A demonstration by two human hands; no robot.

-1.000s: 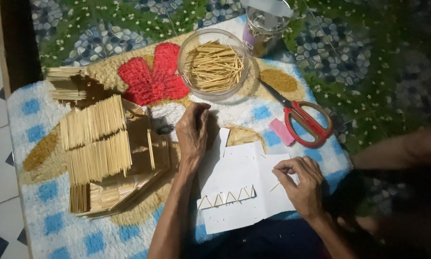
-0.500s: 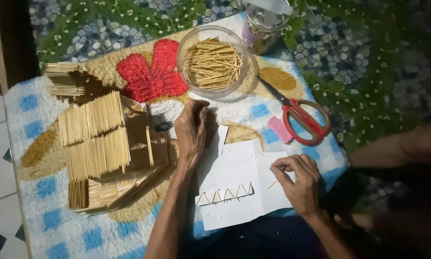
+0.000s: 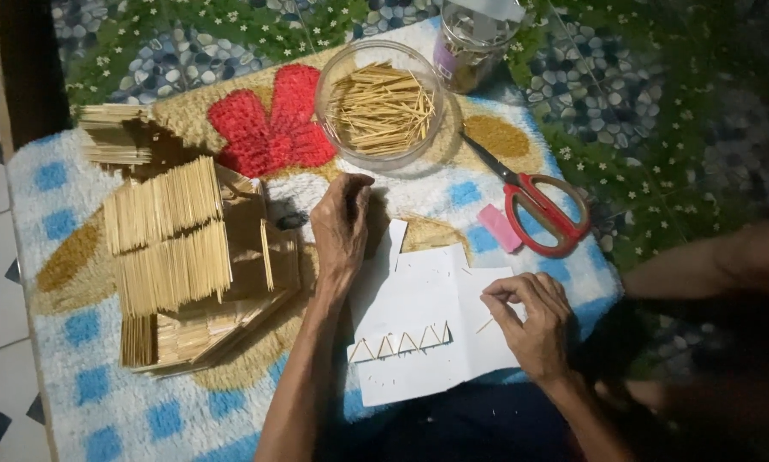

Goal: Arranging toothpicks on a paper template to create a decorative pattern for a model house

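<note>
Pinching stick (image 3: 485, 325): right hand (image 3: 534, 321) | left hand (image 3: 342, 224) curled, resting on paper (image 3: 423, 329)

Dim, warm overhead light falls on the mat's (image 3: 230, 128) middle; the right side sinks into deep shadow. Soft focus, slight noise, no glare.

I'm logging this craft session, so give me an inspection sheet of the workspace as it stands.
Surface: blue-checked rug with a red flower.
Job's things: white paper bearing stick triangles; thin stick at right hand.
Clutter: bowl of sticks, red scissors, pink eraser, jar, stick house.
Grippers: left hand rests by the house; right hand pinches.
Cables: nothing seen.
Surroundings: pebble-and-flower floor covering, tiles at left.
</note>
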